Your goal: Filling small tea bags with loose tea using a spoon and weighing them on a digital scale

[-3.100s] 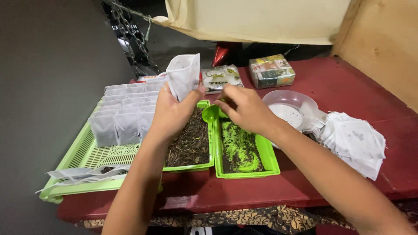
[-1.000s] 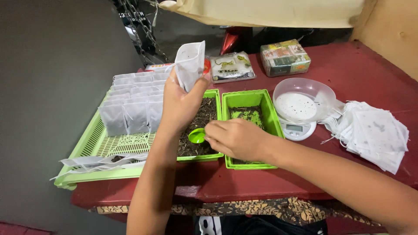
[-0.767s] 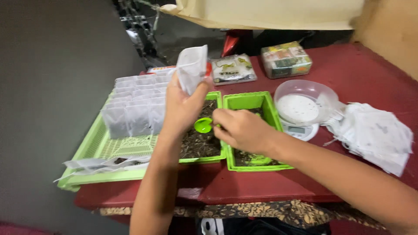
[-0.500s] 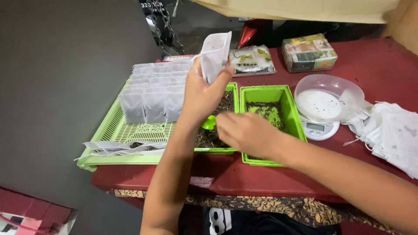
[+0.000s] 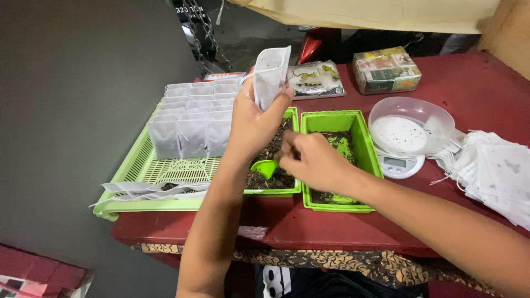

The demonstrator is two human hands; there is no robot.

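Note:
My left hand holds a small white paper pouch upright with its mouth open, above a green tub of dark loose tea leaves. My right hand grips a small green scoop, whose bowl is dipped into those leaves. A second green tub with only a thin layer of leaves sits just right of the first, partly under my right hand.
A light green slotted tray at left carries rows of filled white pouches and a few flat ones. A clear bowl sits on a small white scale. A stack of empty pouches lies right. Two packets stand at the back of the red table.
My right hand brought the scoop from the right tub to the leaf-filled tub and keeps digging there. The left hand keeps the pouch raised. The camera view shifted left.

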